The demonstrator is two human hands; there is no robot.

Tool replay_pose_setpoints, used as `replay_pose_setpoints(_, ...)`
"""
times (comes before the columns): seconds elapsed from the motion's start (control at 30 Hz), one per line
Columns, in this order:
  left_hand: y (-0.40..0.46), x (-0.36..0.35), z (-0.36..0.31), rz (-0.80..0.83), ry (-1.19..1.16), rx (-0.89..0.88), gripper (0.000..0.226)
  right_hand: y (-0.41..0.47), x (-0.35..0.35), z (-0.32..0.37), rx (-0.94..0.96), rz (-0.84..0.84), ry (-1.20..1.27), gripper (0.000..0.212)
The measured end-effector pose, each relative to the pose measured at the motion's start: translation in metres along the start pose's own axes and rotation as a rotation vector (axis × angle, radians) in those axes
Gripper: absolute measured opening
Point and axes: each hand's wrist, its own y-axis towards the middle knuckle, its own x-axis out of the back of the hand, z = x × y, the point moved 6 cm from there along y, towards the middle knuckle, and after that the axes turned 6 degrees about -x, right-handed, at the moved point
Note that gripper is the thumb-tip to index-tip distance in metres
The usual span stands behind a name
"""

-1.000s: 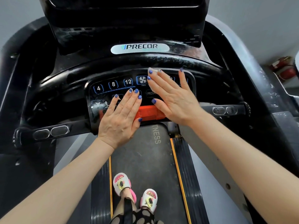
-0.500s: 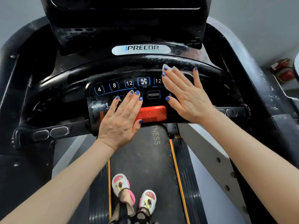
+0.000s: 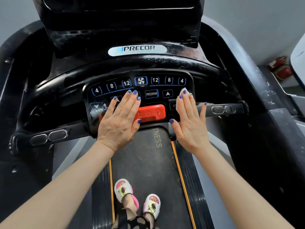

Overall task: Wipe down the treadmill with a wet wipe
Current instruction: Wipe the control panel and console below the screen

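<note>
Now | right hand (image 3: 189, 123) flat, pressing wet wipe (image 3: 181, 93) (panel's right edge) | left hand (image 3: 120, 119) flat, holding nothing.

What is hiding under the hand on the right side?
A white wet wipe peeks out under the flat right hand, pressed on the black button panel. Most of the wipe and the buttons beneath stay hidden.

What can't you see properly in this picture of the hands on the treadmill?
Head view only:
- Wet wipe: mostly hidden under the right hand; only white edges show.
- Buttons on the control panel: several covered by the left hand and right hand.
- Red stop bar: its left end is hidden by the left hand.
- Screen housing: cut off by the top edge.
</note>
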Motion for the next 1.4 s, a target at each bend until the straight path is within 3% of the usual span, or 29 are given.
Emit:
replay_pose_setpoints(0.33,0.002,0.007,0.001,0.043,-0.077,0.031,0.06,0.004,-0.001,0.006,-0.083,0.002,0.027,0.073)
replay_pose_setpoints(0.5,0.015,0.017,-0.008,0.061,-0.184,-0.047,0.061,-0.017,-0.011,0.004,-0.082,0.006,-0.047,0.077)
replay_pose_setpoints(0.7,0.042,0.004,-0.023,0.127,-0.181,-0.165,0.063,-0.027,-0.012,0.006,0.113,-0.08,-0.124,0.067)
replay_pose_setpoints(0.87,0.051,-0.001,-0.032,0.169,-0.143,-0.194,0.065,-0.032,-0.002,-0.014,0.102,-0.141,-0.101,0.06)
replay_pose_setpoints(1.13,0.072,-0.002,-0.06,0.126,-0.124,-0.184,0.063,-0.028,0.012,-0.029,0.201,-0.128,0.06,0.052)
replay_pose_setpoints(1.4,0.07,-0.01,-0.095,0.237,-0.077,-0.055,0.066,-0.022,0.016,-0.038,0.325,-0.121,0.063,0.054)
